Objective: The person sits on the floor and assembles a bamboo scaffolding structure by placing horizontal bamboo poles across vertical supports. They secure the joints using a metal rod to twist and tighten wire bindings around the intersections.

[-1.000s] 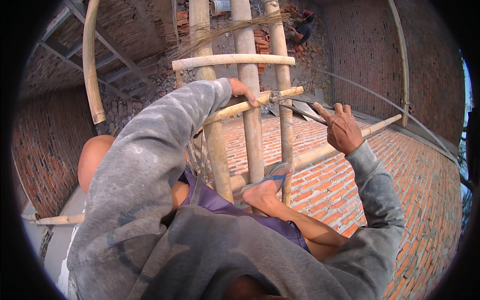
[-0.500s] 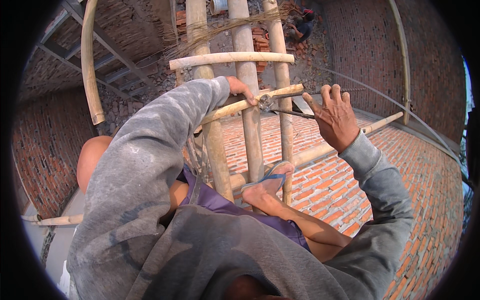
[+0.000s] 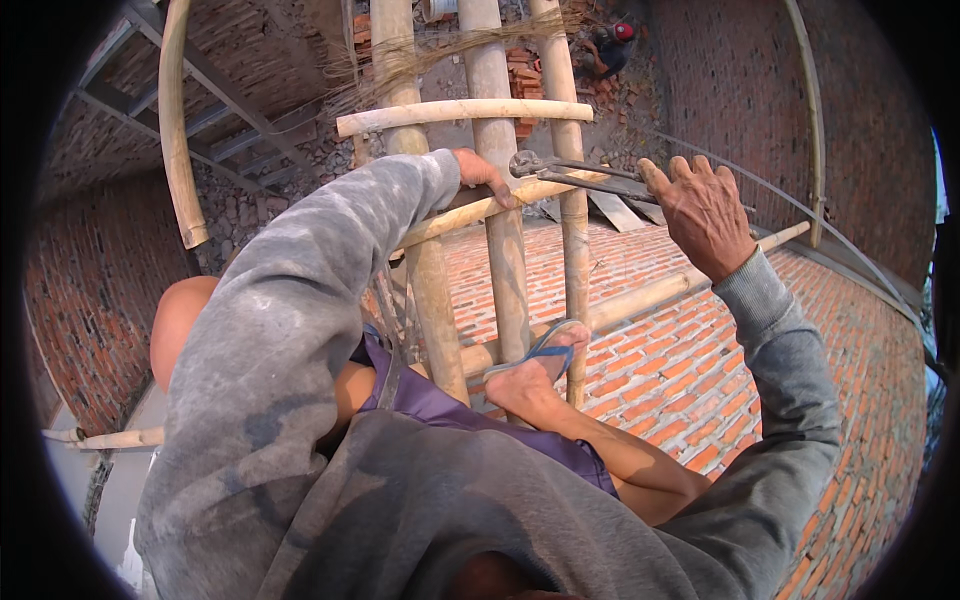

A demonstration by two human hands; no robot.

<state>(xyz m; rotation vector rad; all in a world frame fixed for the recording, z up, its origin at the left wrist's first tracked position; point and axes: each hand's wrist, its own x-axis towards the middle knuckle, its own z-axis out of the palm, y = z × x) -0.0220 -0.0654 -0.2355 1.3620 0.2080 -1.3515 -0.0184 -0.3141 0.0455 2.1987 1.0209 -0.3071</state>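
My left hand (image 3: pixel 482 178) is closed around a split bamboo crosspiece (image 3: pixel 450 220), its thumb pressed along the top. This piece lies aslant over three upright bamboo poles (image 3: pixel 508 280). My right hand (image 3: pixel 700 215) holds long-handled pincers (image 3: pixel 527 164) by the handles. The pincers' round metal head is just beyond my left thumb, close to the middle pole and above the crosspiece. Their two dark handles are slightly apart and run back to my right fingers.
Another bamboo crosspiece (image 3: pixel 465 113) lies farther up the poles, with loose fibre strands (image 3: pixel 460 48) beyond it. My sandalled foot (image 3: pixel 540 375) rests on a horizontal bamboo pole (image 3: pixel 640 300). Far below, a person in a red cap (image 3: pixel 605 52) is near stacked bricks (image 3: pixel 523 80). Brick walls (image 3: pixel 650 380) surround.
My right hand has moved right, and the pincers' head has lifted off the crosspiece beside my left thumb to a spot farther away. My left hand keeps its hold.
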